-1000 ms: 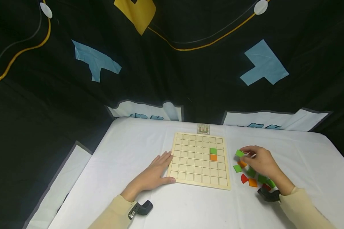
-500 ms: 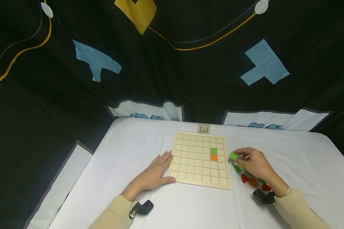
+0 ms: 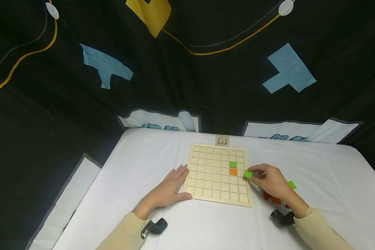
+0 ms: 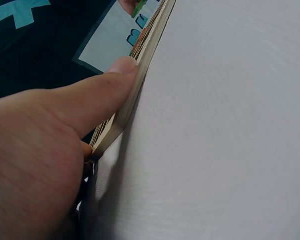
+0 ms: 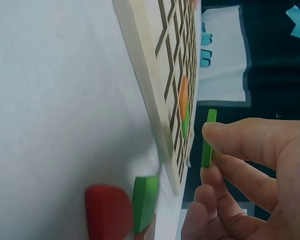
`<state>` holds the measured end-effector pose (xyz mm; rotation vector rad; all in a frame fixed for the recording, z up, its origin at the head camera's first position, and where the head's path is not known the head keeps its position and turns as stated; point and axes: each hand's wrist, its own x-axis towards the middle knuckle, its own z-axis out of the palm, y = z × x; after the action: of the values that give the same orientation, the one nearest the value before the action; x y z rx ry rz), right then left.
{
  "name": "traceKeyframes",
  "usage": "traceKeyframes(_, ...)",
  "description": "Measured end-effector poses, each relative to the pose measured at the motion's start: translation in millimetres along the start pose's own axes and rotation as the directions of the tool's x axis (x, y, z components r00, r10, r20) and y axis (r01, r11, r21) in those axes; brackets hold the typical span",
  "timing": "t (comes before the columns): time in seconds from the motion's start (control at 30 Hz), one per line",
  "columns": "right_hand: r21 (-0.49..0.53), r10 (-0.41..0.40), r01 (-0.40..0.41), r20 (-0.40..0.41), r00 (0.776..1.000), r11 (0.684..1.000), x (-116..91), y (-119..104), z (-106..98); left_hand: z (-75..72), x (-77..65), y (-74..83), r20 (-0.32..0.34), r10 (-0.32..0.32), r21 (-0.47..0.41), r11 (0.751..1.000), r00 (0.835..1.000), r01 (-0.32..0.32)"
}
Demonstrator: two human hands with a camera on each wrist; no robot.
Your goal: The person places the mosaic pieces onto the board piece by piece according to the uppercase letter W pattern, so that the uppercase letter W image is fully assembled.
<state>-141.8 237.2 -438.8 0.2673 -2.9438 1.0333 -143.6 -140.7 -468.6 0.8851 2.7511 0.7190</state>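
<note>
White-covered table (image 3: pixel 206 225), pale wooden grid board (image 3: pixel 205 175), small patterned card (image 3: pixel 222 140), loose coloured pieces (image 3: pixel 276 200)

In the head view, the person's bare right hand (image 3: pixel 270 180) and forearm cover part of a cluster of flat red, orange and green pieces (image 3: pixel 276 200); their number cannot be told. The pattern on the small square gridded card (image 3: pixel 222 140) is too tiny to make out. Both beige fabric sleeves (image 3: pixel 322 229) run off the bottom.

In the left wrist view, the bare left hand (image 4: pixel 45 130) shows its thumb but hides most other fingers, and the pale wooden grid board (image 4: pixel 153 40) leaves the top edge.

In the right wrist view, a rounded red piece (image 5: pixel 109 212) is blurred and cut off below; the thumb covers part of a thin green square tile (image 5: pixel 206 154).
</note>
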Motion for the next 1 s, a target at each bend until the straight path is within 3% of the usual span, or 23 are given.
traceKeyframes(0.33,0.013,-0.049,0.049,0.026,0.998,0.999,-1,-8,8,-0.6,-0.4,0.2,0.006,-0.006,-0.006,1.0,1.0,0.006)
traceKeyframes(1.0,0.019,-0.068,0.066,0.08,0.995,0.998,4,-18,22,1.0,-0.4,-1.0,-0.007,-0.003,-0.024,1.0,1.0,0.003)
